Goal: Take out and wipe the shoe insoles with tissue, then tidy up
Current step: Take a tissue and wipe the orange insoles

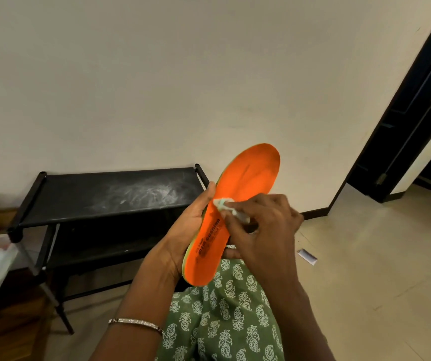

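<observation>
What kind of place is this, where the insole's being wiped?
Likely a home entryway or hallway: a low black rack stands against the plain wall, a dark door frame opens at right, and the floor is tiled.

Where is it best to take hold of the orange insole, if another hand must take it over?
Take the toe end of the orange insole, which stands up free. Come from above and pinch the flat faces, thumb on orange. The left hand cradles the heel half from the left, and the right hand presses tissue on the middle.
</observation>
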`<action>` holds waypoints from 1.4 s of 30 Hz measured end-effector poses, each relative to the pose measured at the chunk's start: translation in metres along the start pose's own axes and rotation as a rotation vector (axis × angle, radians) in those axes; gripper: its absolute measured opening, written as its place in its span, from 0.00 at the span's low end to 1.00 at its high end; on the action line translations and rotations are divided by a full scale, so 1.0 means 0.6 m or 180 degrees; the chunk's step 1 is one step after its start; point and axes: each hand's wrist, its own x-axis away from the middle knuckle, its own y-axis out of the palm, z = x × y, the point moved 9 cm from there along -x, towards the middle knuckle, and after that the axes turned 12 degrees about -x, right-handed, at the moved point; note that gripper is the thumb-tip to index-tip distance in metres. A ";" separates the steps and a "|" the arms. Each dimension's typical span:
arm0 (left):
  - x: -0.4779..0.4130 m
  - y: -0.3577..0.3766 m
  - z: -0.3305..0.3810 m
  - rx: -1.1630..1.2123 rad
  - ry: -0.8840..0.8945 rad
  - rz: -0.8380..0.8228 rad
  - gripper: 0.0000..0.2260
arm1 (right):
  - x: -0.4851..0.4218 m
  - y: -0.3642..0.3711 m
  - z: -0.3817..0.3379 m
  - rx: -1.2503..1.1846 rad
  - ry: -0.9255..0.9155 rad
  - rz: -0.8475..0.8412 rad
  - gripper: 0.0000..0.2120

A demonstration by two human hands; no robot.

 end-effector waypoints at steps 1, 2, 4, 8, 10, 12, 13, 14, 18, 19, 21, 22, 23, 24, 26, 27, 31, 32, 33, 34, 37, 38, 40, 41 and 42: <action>-0.006 0.004 0.000 0.0183 -0.0009 -0.0213 0.31 | 0.011 0.009 -0.009 -0.0150 -0.0048 -0.0162 0.06; -0.006 0.002 0.005 0.0322 0.0002 -0.0178 0.32 | 0.019 0.015 -0.016 -0.0256 -0.0096 -0.0310 0.07; -0.012 -0.002 0.004 0.0456 0.0012 -0.0166 0.33 | 0.016 0.020 -0.020 -0.0276 -0.0195 -0.0543 0.09; -0.015 0.019 0.001 0.0364 0.0093 -0.0437 0.32 | -0.027 -0.011 -0.001 -0.0025 -0.0265 -0.0206 0.08; -0.016 0.025 -0.001 0.0335 0.0036 -0.0554 0.34 | -0.046 -0.032 0.014 0.0066 -0.0098 0.0199 0.07; -0.018 0.023 -0.005 0.0362 0.0015 -0.0552 0.34 | -0.053 -0.036 0.027 0.0103 0.0080 0.0346 0.08; -0.019 0.021 -0.006 0.0340 0.0019 -0.0537 0.34 | -0.051 -0.032 0.028 0.0095 0.0094 0.0324 0.08; -0.020 0.018 -0.006 0.0321 0.0032 -0.0525 0.34 | -0.046 -0.026 0.023 0.0052 0.0056 0.0261 0.07; -0.021 0.007 0.003 0.0595 0.0119 -0.0430 0.30 | 0.003 0.007 -0.020 -0.0296 -0.0260 -0.0271 0.07; -0.022 0.006 0.004 0.0651 0.0127 -0.0413 0.30 | 0.009 0.010 -0.025 -0.0314 -0.0317 -0.0355 0.07; -0.023 0.009 -0.001 0.0572 0.0121 -0.0434 0.31 | 0.002 0.003 -0.020 -0.0186 -0.0369 -0.0326 0.07; -0.023 0.012 -0.003 0.0475 0.0121 -0.0443 0.32 | -0.008 -0.006 -0.012 -0.0088 -0.0352 -0.0210 0.07; -0.023 0.014 -0.006 0.0358 0.0115 -0.0472 0.32 | -0.018 -0.017 -0.003 -0.0003 -0.0305 -0.0047 0.06; -0.023 0.018 -0.006 0.0298 0.0099 -0.0525 0.33 | -0.029 -0.028 0.007 0.0051 -0.0225 0.0115 0.06; -0.021 0.024 -0.006 0.0306 0.0062 -0.0590 0.32 | -0.043 -0.040 0.025 0.0064 -0.0023 0.0317 0.08; -0.021 0.024 -0.006 0.0329 0.0058 -0.0576 0.32 | -0.045 -0.039 0.030 0.0037 0.0046 0.0335 0.08; -0.021 0.012 -0.005 0.0389 0.0053 -0.0372 0.31 | -0.014 -0.003 0.005 -0.0112 -0.0138 -0.0061 0.06; -0.022 0.006 -0.005 0.0470 0.0058 -0.0312 0.30 | -0.001 0.010 -0.005 -0.0182 -0.0229 -0.0302 0.06; -0.023 0.001 -0.004 0.0559 0.0057 -0.0263 0.30 | 0.011 0.021 -0.013 -0.0253 -0.0303 -0.0561 0.07; -0.025 -0.004 -0.003 0.0624 0.0064 -0.0221 0.30 | 0.017 0.027 -0.018 -0.0309 -0.0365 -0.0787 0.08; -0.027 0.008 -0.003 0.0723 0.0076 -0.0419 0.30 | 0.001 0.021 -0.020 -0.0202 -0.0522 -0.1069 0.11; -0.025 0.016 -0.005 0.0673 0.0055 -0.0496 0.31 | -0.010 0.014 -0.017 -0.0062 -0.0570 -0.1007 0.11; -0.022 0.027 -0.008 0.0532 0.0001 -0.0637 0.33 | -0.035 -0.006 -0.004 0.0222 -0.0560 -0.0660 0.09; -0.019 0.032 -0.007 0.0490 -0.0021 -0.0696 0.34 | -0.046 -0.018 0.005 0.0325 -0.0482 -0.0443 0.08; -0.018 0.034 -0.007 0.0478 -0.0031 -0.0729 0.34 | -0.054 -0.027 0.013 0.0400 -0.0389 -0.0258 0.08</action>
